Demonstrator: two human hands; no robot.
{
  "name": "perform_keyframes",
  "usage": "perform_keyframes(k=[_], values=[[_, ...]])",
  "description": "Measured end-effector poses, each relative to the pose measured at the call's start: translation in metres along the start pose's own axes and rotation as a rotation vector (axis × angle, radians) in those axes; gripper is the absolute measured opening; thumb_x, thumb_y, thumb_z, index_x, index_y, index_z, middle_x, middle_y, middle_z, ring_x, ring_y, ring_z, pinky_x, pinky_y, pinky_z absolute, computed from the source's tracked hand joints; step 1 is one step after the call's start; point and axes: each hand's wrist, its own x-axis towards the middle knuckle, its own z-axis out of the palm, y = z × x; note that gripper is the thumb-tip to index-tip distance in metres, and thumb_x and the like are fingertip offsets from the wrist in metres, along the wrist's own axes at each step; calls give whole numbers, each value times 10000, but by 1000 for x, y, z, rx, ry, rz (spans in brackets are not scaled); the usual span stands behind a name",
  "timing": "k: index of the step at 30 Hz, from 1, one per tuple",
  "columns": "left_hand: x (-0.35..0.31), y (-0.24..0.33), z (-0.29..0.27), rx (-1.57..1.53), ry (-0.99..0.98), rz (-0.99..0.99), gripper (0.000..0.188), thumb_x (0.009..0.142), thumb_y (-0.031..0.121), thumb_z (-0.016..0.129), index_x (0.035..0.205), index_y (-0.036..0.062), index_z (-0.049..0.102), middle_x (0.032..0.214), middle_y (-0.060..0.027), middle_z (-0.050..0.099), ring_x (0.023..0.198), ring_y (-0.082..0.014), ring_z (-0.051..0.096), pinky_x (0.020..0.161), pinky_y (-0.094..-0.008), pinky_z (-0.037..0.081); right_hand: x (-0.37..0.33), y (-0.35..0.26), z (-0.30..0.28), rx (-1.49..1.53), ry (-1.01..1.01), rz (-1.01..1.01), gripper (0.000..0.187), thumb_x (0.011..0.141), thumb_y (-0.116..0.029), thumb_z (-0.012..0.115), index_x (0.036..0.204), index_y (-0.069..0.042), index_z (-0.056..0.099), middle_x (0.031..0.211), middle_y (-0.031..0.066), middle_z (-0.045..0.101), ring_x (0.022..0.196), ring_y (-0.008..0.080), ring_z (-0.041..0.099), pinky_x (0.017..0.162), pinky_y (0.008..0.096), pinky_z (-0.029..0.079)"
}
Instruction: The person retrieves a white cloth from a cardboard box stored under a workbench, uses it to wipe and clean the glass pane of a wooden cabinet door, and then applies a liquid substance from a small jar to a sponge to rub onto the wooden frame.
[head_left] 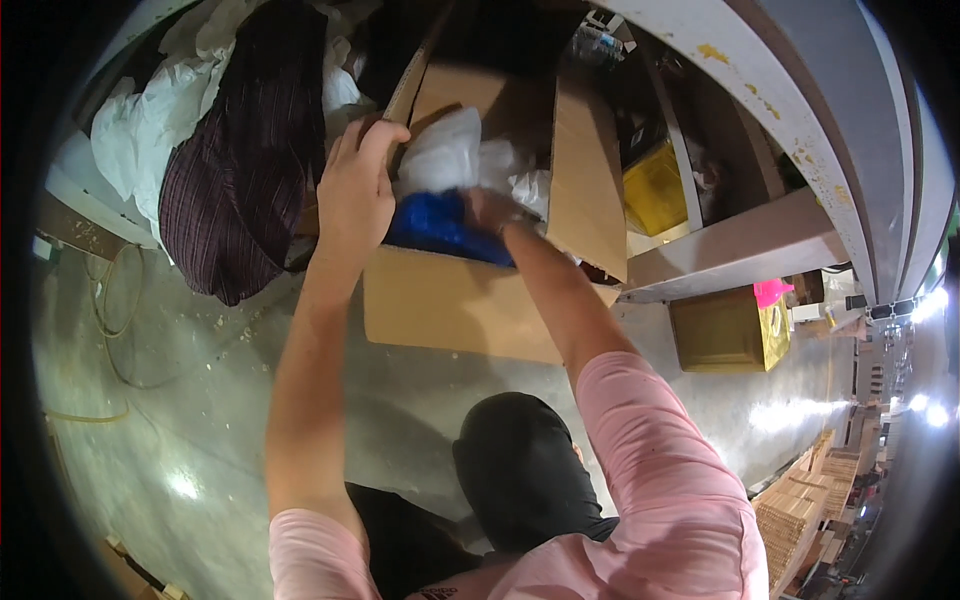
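Left hand [355,190] fingers clench the left edge of one open cardboard box [455,305] on the floor; right hand [492,212], perhaps grasping, is buried among two white bags [445,150] and one blue bag [440,228]

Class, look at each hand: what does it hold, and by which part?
The left hand grips the cardboard box by its left flap's edge. The right hand is inside among white bags; its hold cannot be told.

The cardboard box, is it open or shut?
Open. The box has its flaps up, white plastic bags and something blue show inside, and the right hand reaches in.
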Motion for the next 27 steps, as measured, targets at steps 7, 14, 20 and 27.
perform_keyframes(k=[7, 14, 20, 27], values=[[1, -4, 0, -6, -3, -36, 439, 763, -146, 530, 1091, 141, 586, 1066, -100, 610, 1002, -364, 592, 817, -453, 500, 63, 26, -70, -81, -3, -43, 582, 784, -55, 655, 1355, -72, 543, 1259, 197, 638, 1139, 349, 629, 997, 396, 500], [13, -5, -2, -160, 108, 1, 440, 772, -164, 512, 1090, 135, 567, 961, -97, 574, 794, -318, 583, 702, -401, 490, 44, 26, -76, -100, 14, 44, 613, 769, -111, 688, 1364, -79, 544, 1276, 199, 633, 1127, 347, 637, 976, 379, 510], [5, -19, -10, -93, 102, 4, 425, 803, -165, 502, 1100, 133, 561, 988, -109, 584, 810, -331, 595, 699, -385, 490, 13, -40, -54, -230, -330, -38, 471, 808, -72, 656, 1275, -34, 610, 1173, 201, 684, 1006, 319, 678, 887, 399, 533], [3, -31, -24, -168, 144, -33, 415, 827, -157, 485, 1128, 119, 557, 1050, -123, 603, 889, -344, 620, 746, -379, 504, 7, -28, -136, 586, -438, 173, 266, 781, -164, 729, 1008, -25, 725, 866, 140, 726, 775, 225, 685, 667, 349, 557]])
